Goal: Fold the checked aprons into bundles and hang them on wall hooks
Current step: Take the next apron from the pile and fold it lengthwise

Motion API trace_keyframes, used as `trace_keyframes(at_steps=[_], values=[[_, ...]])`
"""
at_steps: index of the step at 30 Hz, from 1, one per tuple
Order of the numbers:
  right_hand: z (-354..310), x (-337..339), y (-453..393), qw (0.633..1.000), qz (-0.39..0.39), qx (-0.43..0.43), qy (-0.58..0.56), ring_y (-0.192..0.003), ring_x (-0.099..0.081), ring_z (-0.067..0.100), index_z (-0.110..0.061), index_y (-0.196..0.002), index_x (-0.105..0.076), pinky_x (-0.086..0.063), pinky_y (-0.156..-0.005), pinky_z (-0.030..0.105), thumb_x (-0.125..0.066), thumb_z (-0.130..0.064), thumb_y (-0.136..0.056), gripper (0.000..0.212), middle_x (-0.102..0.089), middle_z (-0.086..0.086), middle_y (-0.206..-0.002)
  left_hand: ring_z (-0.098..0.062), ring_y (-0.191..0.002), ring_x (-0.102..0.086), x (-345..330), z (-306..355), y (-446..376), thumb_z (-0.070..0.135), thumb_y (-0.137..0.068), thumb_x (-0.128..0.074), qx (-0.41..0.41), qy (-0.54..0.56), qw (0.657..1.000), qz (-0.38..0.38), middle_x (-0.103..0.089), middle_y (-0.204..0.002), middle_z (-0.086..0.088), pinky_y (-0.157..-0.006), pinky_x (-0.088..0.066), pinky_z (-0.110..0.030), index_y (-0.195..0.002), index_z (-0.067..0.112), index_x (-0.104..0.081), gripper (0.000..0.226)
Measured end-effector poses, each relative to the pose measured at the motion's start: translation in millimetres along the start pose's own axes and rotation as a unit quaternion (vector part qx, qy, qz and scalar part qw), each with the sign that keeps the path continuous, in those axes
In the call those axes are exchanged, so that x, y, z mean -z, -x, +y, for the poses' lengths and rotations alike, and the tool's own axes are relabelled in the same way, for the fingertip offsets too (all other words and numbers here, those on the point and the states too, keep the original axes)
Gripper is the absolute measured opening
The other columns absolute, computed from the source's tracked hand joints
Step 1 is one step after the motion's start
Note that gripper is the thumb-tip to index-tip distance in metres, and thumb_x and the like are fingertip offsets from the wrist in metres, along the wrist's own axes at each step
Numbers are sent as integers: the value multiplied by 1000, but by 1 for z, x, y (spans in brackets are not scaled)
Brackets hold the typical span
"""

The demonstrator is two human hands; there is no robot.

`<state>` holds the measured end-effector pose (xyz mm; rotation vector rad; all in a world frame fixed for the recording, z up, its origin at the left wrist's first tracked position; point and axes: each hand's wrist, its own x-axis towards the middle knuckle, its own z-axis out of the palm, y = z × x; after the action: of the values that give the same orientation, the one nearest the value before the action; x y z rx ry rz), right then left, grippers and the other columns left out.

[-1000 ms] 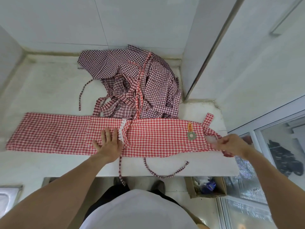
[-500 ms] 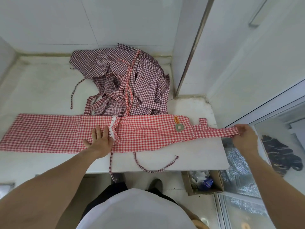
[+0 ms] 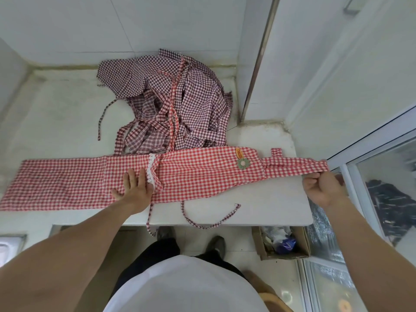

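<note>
Red apron point(image 3: 191, 174) pinned, strap point(image 3: 295, 168) overhanging counter point(image 3: 258, 210)

White stone countertop point(image 3: 265, 206) butts into a white tiled wall corner point(image 3: 157, 25). Brown cardboard box point(image 3: 284, 244) of blue and white scraps sits on the floor just below its right end. Steel sink edge point(image 3: 11, 242) at far left.

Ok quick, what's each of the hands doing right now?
Left hand: open, fingers flat, pressing the red checked apron onto the counter.
Right hand: fingers curled, gripping the apron's strap end, pulled past the counter edge.
</note>
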<state>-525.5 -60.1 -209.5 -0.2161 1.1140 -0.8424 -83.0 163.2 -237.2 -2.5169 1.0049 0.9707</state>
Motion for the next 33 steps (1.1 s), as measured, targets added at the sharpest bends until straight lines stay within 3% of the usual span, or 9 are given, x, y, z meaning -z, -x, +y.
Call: trace_keyframes(at_steps=[3,5,9,12,17,21,26,30,33], values=[[1,1,-6,998,5,-24,-50,-41,-47,-2,-21,-94,-58,-35,-38,11,-36,-36,-106,30,-72,-2,-94,-24,-149,25,0,0,-1,48,-104,-9,2,0,1000,-1,32,-160,-5,-117,2,-65,-153,28,23,62],[-5,2,-2,999,23,-35,-23,-42,-48,-1,-22,-89,-54,-35,-38,12,-35,-31,-107,28,-72,-1,-90,-24,-149,26,1,-1,-1,49,-104,-9,0,1,1000,-3,32,-160,-4,-117,3,-65,-153,29,23,62],[-30,10,21,961,45,31,271,-48,-51,4,-11,-92,-59,-42,-41,13,-44,-12,-105,19,-55,3,-76,-24,-148,27,0,-3,0,50,-104,-9,-3,-7,1000,-6,35,-158,-4,-116,4,-64,-152,30,26,62],[-52,18,28,863,35,73,498,-64,-64,18,-5,-95,-63,-54,-49,17,-59,6,-93,12,-66,14,-83,-23,-148,28,-1,-3,0,50,-103,-7,-2,-8,1000,-3,36,-158,-4,-116,5,-65,-151,31,27,62],[-64,14,7,601,68,258,754,-61,-68,19,-15,-103,-65,-49,-55,27,-71,12,-76,39,-69,1,-91,-22,-147,30,0,-5,-2,51,-103,-9,-12,-13,1000,-13,39,-156,-2,-115,6,-65,-150,32,29,63],[-61,4,3,650,66,191,732,-43,-64,13,-16,-107,-61,-52,-39,27,-51,14,-90,36,-67,5,-82,-20,-146,30,4,-7,0,53,-103,-10,-23,-15,999,-23,39,-156,-1,-115,6,-65,-149,34,29,64],[-79,7,1,854,-33,-28,518,-44,-57,12,2,-106,-62,-48,-40,19,-48,16,-91,25,-62,15,-70,-20,-146,30,6,-10,-1,56,-102,-11,-29,-23,999,-26,38,-156,0,-115,6,-65,-150,34,29,65],[-98,-1,3,866,-60,-75,490,-61,-70,18,9,-106,-61,-58,-56,21,-69,6,-66,40,-69,18,-81,-21,-146,30,4,-9,-1,56,-102,-8,-26,-33,999,-23,39,-156,-1,-115,7,-65,-149,33,31,65],[-109,-11,11,783,-43,27,621,-71,-71,21,1,-92,-69,-58,-62,19,-72,10,-70,24,-74,16,-85,-22,-147,29,1,-8,-1,56,-102,-6,-25,-42,999,-10,38,-156,-2,-115,5,-65,-149,32,31,65]])
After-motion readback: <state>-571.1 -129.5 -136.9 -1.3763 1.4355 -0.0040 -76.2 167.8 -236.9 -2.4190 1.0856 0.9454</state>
